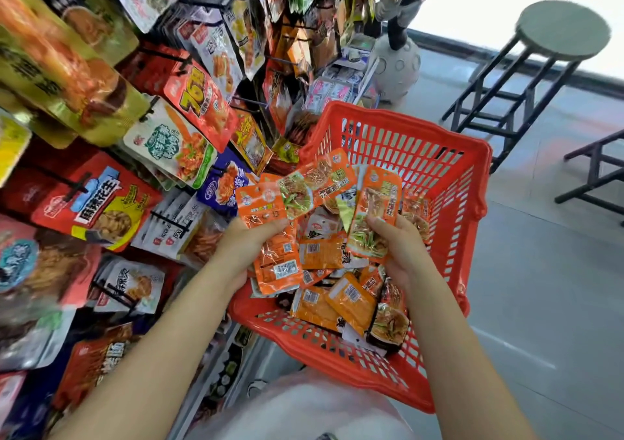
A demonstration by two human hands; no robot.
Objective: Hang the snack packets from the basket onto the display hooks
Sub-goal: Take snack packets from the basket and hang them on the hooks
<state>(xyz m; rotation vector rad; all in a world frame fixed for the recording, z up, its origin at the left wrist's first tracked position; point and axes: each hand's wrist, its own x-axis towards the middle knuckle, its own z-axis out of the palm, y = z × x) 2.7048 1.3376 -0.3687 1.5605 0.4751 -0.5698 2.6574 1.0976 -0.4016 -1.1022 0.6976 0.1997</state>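
Both forearms reach forward over the red basket (398, 149), which serves as the landmark. Over its left edge, the left hand (250, 247) grips a small fan of orange packets (270, 203), thumb curled on top, their long axes running up and to the right. Over the basket's middle, the right hand (401, 243) pinches a single packet (374, 210), held nearly upright with its top pointing away from the person. More packets (337, 297) lie loose in the basket's bottom below both hands. Left of the basket stands the rack, its hooks (169, 56) already crowded with hanging bags. That rack lies to the left of both grips, so the left hand is nearer; its fan would need swinging leftward, top holes leading, onto a hook. Which hook has room I cannot tell.
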